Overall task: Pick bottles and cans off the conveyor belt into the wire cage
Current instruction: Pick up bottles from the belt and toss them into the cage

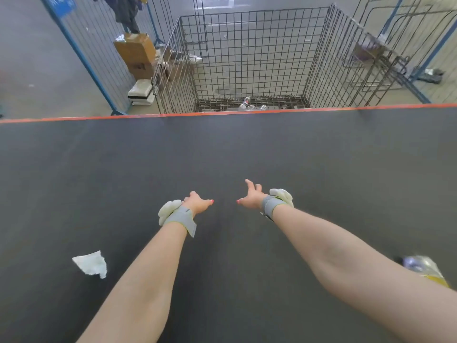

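While the left hand (197,203) and right hand (251,198) hover spread and empty over the conveyor belt (247,149), the blurred item (425,268) at its right edge, perhaps a bottle, may slide past unreached; a few bottles (245,103) lie in the wire cage (247,58) beyond.

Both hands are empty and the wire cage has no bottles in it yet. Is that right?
Not quite. The left hand and right hand are empty, but the wire cage is not: the head view shows a few bottles lying at its bottom.
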{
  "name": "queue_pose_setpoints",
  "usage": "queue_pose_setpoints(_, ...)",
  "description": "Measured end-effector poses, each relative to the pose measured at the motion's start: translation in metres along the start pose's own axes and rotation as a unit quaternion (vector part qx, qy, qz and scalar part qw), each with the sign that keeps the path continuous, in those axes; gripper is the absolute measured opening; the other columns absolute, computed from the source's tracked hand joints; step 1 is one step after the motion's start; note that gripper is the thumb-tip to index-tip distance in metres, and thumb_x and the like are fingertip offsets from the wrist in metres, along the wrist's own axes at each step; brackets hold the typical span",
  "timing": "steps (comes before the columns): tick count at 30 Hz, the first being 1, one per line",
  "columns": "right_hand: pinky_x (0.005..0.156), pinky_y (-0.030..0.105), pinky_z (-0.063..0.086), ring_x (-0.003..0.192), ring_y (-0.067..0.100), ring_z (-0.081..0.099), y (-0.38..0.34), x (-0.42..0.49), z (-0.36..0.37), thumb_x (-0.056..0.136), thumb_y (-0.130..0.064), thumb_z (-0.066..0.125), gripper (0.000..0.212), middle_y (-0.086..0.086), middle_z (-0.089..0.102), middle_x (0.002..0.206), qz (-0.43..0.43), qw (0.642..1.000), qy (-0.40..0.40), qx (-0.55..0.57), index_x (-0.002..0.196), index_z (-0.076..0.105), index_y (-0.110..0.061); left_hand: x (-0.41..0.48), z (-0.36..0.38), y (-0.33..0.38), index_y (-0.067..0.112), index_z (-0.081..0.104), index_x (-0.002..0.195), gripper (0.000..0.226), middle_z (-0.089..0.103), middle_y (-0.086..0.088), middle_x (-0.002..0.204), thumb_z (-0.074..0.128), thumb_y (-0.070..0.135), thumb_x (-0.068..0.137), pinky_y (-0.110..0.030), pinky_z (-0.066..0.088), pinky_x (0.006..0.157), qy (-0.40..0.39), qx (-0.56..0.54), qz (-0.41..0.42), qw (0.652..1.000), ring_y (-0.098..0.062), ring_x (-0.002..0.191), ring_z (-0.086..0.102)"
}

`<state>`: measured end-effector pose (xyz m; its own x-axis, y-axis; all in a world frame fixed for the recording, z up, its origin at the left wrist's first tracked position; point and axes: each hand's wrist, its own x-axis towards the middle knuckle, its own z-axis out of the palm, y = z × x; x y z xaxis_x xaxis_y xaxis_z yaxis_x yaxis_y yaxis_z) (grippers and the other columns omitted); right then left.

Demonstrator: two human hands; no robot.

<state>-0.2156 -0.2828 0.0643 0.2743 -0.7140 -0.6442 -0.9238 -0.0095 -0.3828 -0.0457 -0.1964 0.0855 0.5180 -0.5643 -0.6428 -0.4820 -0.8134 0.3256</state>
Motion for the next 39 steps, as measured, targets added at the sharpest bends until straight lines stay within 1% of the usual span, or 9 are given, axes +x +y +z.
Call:
queue_pose_setpoints(8, 0.117, 0.048, 0.018, 0.146, 0.035, 0.014, 0.022, -0.061, 0.061, 0.093, -0.047, 0.051, 0.082, 0.004, -0.007, 0.161, -0.001, 0.998, -0.046, -0.045, 0.153, -0.003, -0.033, -0.052, 0.032, -0.095, 0.011, 0.024, 0.146, 0.078, 0.034, -0.014, 0.147, 0.061, 0.045, 0.086, -0.041, 0.029, 0.112, 0.063, 0.095, 0.013, 0.993, -0.031, 0.138, 0.027)
queue_pose_setpoints(11, 0.117, 0.048, 0.018, 0.146, 0.035, 0.014, 0.024, -0.075, 0.074, 0.093, -0.047, 0.05, 0.081, 0.003, -0.007, 0.161, -0.004, 0.998, -0.055, -0.043, 0.154, -0.003, -0.034, -0.065, 0.047, -0.125, 0.023, 0.02, 0.148, 0.078, 0.016, -0.007, 0.156, 0.059, 0.05, 0.085, -0.055, 0.02, 0.113, 0.085, 0.219, 0.032, 0.971, -0.027, 0.146, 0.007)
queue_pose_setpoints(14, 0.117, 0.048, 0.019, 0.146, 0.035, 0.015, 0.029, -0.088, 0.091, 0.093, -0.046, 0.051, 0.082, 0.003, -0.007, 0.161, -0.003, 0.996, -0.073, -0.045, 0.153, -0.004, -0.034, -0.075, 0.065, -0.158, 0.032, 0.013, 0.15, 0.091, -0.004, -0.005, 0.159, 0.063, 0.057, 0.079, -0.058, 0.019, 0.112, 0.048, 0.246, 0.006, 0.968, -0.034, 0.146, -0.006)
queue_pose_setpoints(18, 0.116, 0.049, 0.02, 0.145, 0.036, 0.018, 0.038, -0.099, 0.106, 0.094, -0.045, 0.051, 0.082, 0.002, -0.008, 0.161, 0.002, 0.995, -0.088, -0.046, 0.153, -0.005, -0.034, -0.081, 0.087, -0.177, 0.027, 0.01, 0.152, 0.081, 0.006, -0.01, 0.159, 0.052, 0.054, 0.089, -0.045, 0.015, 0.118, -0.084, 0.274, 0.023, 0.958, -0.036, 0.145, 0.011)
queue_pose_setpoints(20, 0.116, 0.049, 0.021, 0.145, 0.036, 0.02, 0.043, -0.102, 0.109, 0.094, -0.045, 0.051, 0.082, 0.002, -0.007, 0.161, 0.007, 0.995, -0.083, -0.047, 0.153, -0.005, -0.035, -0.082, 0.098, -0.174, 0.024, 0.008, 0.153, 0.075, 0.012, -0.011, 0.159, 0.044, 0.052, 0.094, -0.043, 0.014, 0.118, -0.097, 0.266, 0.05, 0.958, -0.034, 0.146, 0.014)
queue_pose_setpoints(25, 0.116, 0.049, 0.022, 0.144, 0.035, 0.021, 0.043, -0.104, 0.105, 0.093, -0.046, 0.054, 0.084, 0.003, -0.006, 0.161, 0.011, 0.997, -0.068, -0.039, 0.153, -0.005, -0.035, -0.089, 0.103, -0.148, 0.013, 0.026, 0.148, 0.061, 0.035, -0.009, 0.15, 0.044, 0.041, 0.097, -0.033, 0.026, 0.111, -0.01, 0.16, 0.126, 0.979, -0.027, 0.138, 0.032)
queue_pose_setpoints(33, 0.118, 0.049, 0.013, 0.148, 0.034, 0.005, 0.059, -0.116, 0.139, 0.084, -0.06, 0.059, 0.1, 0.009, -0.01, 0.161, 0.008, 0.988, -0.124, -0.093, 0.153, -0.009, -0.034, -0.074, 0.094, -0.173, 0.015, 0.005, 0.153, 0.071, 0.002, -0.01, 0.16, 0.038, 0.046, 0.098, -0.044, 0.008, 0.12, 0.026, 0.096, 0.074, 0.992, -0.031, 0.147, 0.0)
queue_pose_setpoints(36, 0.116, 0.047, 0.014, 0.147, 0.04, 0.0, 0.072, -0.124, 0.155, 0.086, -0.051, 0.062, 0.093, 0.016, -0.004, 0.16, 0.041, 0.988, -0.077, -0.126, 0.153, 0.002, -0.031, -0.07, 0.091, -0.192, 0.014, 0.003, 0.153, 0.071, 0.0, -0.012, 0.16, 0.036, 0.046, 0.099, -0.042, 0.006, 0.12, 0.02, 0.091, 0.043, 0.995, -0.031, 0.147, -0.002)
queue_pose_setpoints(39, 0.113, 0.045, 0.021, 0.145, 0.037, 0.01, 0.07, -0.121, 0.15, 0.083, -0.046, 0.061, 0.085, 0.009, 0.0, 0.161, 0.086, 0.993, 0.009, -0.086, 0.152, 0.011, -0.035, -0.068, 0.087, -0.204, 0.015, 0.0, 0.153, 0.071, -0.003, -0.012, 0.16, 0.036, 0.044, 0.099, -0.043, 0.005, 0.12, 0.025, 0.078, 0.016, 0.996, -0.032, 0.147, -0.004)
